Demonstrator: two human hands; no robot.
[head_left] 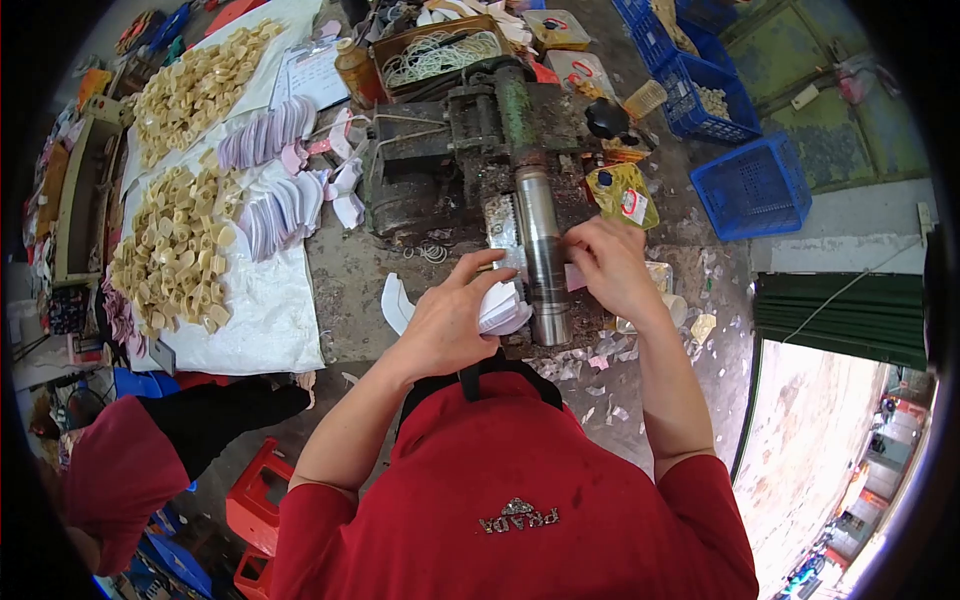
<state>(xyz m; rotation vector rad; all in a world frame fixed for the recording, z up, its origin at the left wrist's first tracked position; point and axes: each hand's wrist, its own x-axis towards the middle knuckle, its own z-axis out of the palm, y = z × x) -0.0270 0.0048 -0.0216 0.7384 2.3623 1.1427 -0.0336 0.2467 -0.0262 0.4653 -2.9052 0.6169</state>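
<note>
A steel roller (541, 255) reaches toward me from a dark, greasy machine (420, 150) with a green arm. On its left side, my left hand (447, 318) is curled round a stack of thin white curved pieces (506, 308), with its fingertips close to the roller. To the roller's right, the fingers of my right hand (615, 262) are pinched together against it. A pale pink piece (575, 277) shows under those fingers, partly hidden by them. Another white curved piece (396, 303) lies on the bench left of my left hand.
Beige blocks (180, 245) and fanned stacks of white pieces (280, 212) cover a white sheet on the left. Behind the machine is a box of white rings (440, 58). Blue crates (750, 185) stand at right. Another person's sleeve (130, 460) is at lower left, beside a red stool (258, 500).
</note>
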